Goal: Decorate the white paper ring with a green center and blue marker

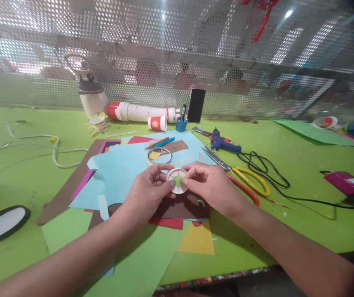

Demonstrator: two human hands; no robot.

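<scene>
Held between both hands is a small round white paper cup piece [177, 173], with a green centre and thin dark lines running across its inside. My left hand [152, 185] is closed on its left side, the thumb on the face. From the right, my right hand [209, 183] pinches the opposite edge with thumb and fingers. Beneath the hands lie sheets of light blue paper [124, 165] and brown paper [183, 210]. Just beyond the fingers is a roll of tape [148, 156], with an orange pencil and a blue pen [164, 142] behind it.
Right of the hands lie yellow-and-red-handled scissors [251, 181] and a blue glue gun [223, 142] with a black cord. Stacked paper cups [146, 112], a red-and-white cup [157, 123], a flask [93, 97] and a phone [196, 105] stand along the back by a perforated metal panel [164, 57].
</scene>
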